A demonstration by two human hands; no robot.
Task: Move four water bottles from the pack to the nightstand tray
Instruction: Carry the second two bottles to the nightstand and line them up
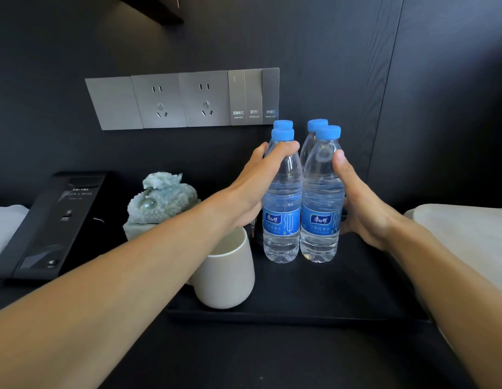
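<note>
Four water bottles (303, 192) stand clustered upright on the black tray (314, 299). Left hand (255, 186) grip clenched around the front-left bottle's neck; right hand (359, 203) cups the cluster's right side, grip state undeterminable. White cup (224, 273) stands just left, under the left forearm; jade carving (160, 203) beyond.

Both arms outstretched, left hand (254, 183) and right hand (362, 203) cupped inward.
</note>
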